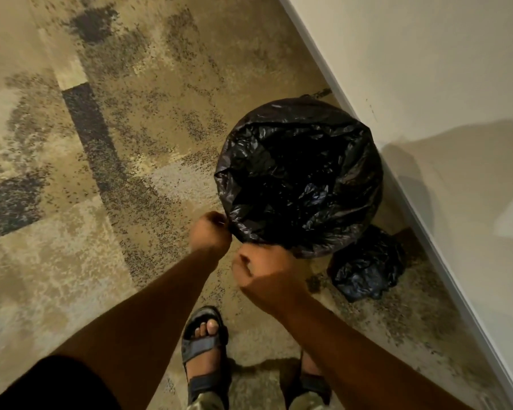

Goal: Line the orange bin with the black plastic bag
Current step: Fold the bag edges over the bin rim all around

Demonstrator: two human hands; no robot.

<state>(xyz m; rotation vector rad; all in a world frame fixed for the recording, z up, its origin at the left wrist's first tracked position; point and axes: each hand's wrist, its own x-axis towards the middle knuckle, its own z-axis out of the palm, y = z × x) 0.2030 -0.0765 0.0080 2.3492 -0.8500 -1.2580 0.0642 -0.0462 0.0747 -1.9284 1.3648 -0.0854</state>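
Observation:
The black plastic bag [299, 176] is spread open over a round bin standing on the carpet beside the wall. The bag covers the rim and sides, so none of the orange bin shows. My left hand [209, 233] is closed on the bag's edge at the near-left of the rim. Just to the right, my right hand [267, 275] pinches the bag's edge at the near side of the rim, fingers curled.
A second crumpled black bag [367, 263] lies on the floor between the bin and the white wall [427, 84]. My sandalled feet [205, 344] stand just behind the hands. Patterned carpet [101, 173] stretches to the left.

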